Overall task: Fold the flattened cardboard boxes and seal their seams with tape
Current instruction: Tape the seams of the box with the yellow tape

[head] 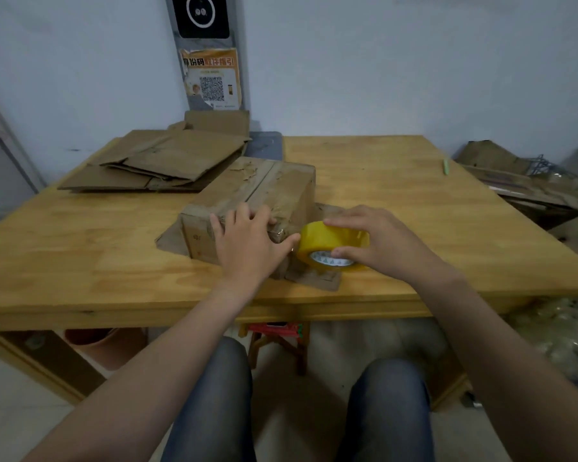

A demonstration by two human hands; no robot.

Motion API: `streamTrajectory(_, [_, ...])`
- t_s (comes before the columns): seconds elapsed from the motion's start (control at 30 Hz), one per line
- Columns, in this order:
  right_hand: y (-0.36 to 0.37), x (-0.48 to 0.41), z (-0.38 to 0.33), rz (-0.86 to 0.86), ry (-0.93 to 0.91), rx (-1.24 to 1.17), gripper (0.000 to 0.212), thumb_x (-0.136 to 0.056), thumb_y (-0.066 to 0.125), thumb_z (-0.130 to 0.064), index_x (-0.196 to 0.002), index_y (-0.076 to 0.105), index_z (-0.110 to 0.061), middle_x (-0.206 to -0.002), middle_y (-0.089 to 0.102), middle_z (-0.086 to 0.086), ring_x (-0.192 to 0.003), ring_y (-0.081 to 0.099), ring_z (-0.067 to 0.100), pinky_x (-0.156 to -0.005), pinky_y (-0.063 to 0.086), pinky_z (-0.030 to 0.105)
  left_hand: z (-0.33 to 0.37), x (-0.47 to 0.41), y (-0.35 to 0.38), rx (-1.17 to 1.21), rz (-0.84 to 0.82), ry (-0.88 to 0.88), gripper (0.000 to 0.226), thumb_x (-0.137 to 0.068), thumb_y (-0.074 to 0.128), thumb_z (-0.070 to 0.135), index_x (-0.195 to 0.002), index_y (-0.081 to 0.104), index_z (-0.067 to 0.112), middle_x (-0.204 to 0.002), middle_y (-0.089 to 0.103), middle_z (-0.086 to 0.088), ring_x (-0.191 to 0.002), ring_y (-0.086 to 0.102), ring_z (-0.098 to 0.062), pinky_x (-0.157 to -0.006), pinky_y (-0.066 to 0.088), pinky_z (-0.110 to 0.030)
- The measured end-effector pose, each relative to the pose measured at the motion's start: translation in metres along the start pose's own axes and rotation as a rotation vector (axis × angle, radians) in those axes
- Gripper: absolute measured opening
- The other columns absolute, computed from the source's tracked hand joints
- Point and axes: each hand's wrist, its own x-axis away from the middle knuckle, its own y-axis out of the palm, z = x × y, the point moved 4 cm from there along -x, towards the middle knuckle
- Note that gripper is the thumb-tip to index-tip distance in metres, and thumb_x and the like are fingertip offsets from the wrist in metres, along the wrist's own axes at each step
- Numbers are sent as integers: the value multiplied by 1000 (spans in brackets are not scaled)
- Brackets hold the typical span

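A folded brown cardboard box point(261, 191) stands near the front middle of the wooden table point(397, 195), its bottom flaps spread flat on the wood and tape along its top seam. My left hand point(247, 243) presses flat on the box's near end with straight fingers. My right hand point(377, 241) grips a yellow roll of tape point(327, 243) just right of that end, thumb at the roll's core and fingers over its top. The roll sits against the box's near right corner.
A stack of flattened cardboard boxes point(161, 161) lies at the table's back left. A green pen point(445, 166) lies near the right edge. More cardboard and clutter point(521, 181) pile up beyond the right side. A small stool point(281, 341) stands under the table.
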Motion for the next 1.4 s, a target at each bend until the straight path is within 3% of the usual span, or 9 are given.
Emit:
streamTrajectory(0.37, [-13, 12, 16, -7, 77, -64, 57, -81, 78, -54, -134, 59, -51, -133, 58, -14, -126, 50, 16, -102, 47, 45, 25, -2, -8, -22, -257, -140, 94, -68, 43, 98, -125, 55, 26, -144, 47, -7, -143, 35, -35, -112, 11, -81])
streamTrajectory(0.5, [-27, 24, 31, 103, 194, -125, 47, -92, 44, -74, -122, 68, -46, -122, 63, -16, -118, 56, 12, -95, 50, 47, 33, -4, -9, -82, -262, -140, 101, -68, 40, 100, -130, 55, 22, -145, 48, -10, -141, 40, -37, -111, 14, -81])
streamTrajectory(0.57, [-33, 32, 44, 143, 341, -8, 46, -102, 33, -62, -121, 68, -41, -122, 63, -11, -115, 57, 20, -90, 50, 48, 34, -7, -9, -104, -264, -136, 105, -65, 39, 101, -130, 57, 20, -143, 50, -10, -138, 44, -36, -113, 17, -78])
streamTrajectory(0.73, [-25, 50, 106, -87, 659, 132, 39, -101, 53, -18, -138, 61, -24, -140, 60, 5, -124, 55, 33, -94, 51, 45, 35, -23, -7, -178, -315, -132, 123, -51, 32, 108, -123, 63, 14, -128, 63, -12, -117, 61, -37, -101, 45, -62])
streamTrajectory(0.9, [-12, 56, 130, -255, 672, 87, 41, -99, 51, -1, -135, 66, -15, -133, 65, 14, -88, 61, 29, -65, 46, 34, 40, -26, -11, -183, -345, -125, 111, -61, 46, 102, -129, 58, 15, -137, 57, -12, -119, 60, -37, -97, 50, -59])
streamTrajectory(1.07, [-8, 53, 137, -139, 623, 59, 32, -86, 78, -16, -118, 75, -12, -124, 67, 7, -109, 64, 28, -90, 53, 39, 40, -27, -10, -186, -355, -121, 108, -52, 40, 107, -108, 65, 19, -115, 66, -7, -102, 65, -34, -91, 53, -59])
streamTrajectory(1.17, [-2, 49, 138, -121, 594, 72, 11, -88, 78, -22, -78, 74, -18, -87, 66, 7, -75, 60, 22, -65, 47, 31, 41, -25, -12, -186, -354, -122, 113, -49, 37, 108, -112, 67, 18, -121, 65, -8, -105, 65, -34, -92, 52, -61])
streamTrajectory(1.27, [2, 46, 140, -92, 609, 111, 34, -93, 69, -34, -70, 75, -10, -79, 64, 9, -68, 62, 23, -62, 50, 33, 40, -25, -11, -193, -365, -131, 123, -44, 33, 110, -120, 66, 19, -125, 65, -8, -109, 64, -35, -92, 51, -62])
streamTrajectory(1.4, [-5, 44, 134, -53, 645, 127, 50, -104, 53, -27, -58, 43, -10, -60, 41, 5, -52, 39, 21, -58, 37, 33, 37, -27, -10, -202, -368, -138, 134, -38, 26, 113, -124, 65, 17, -125, 65, -10, -109, 65, -36, -93, 50, -63])
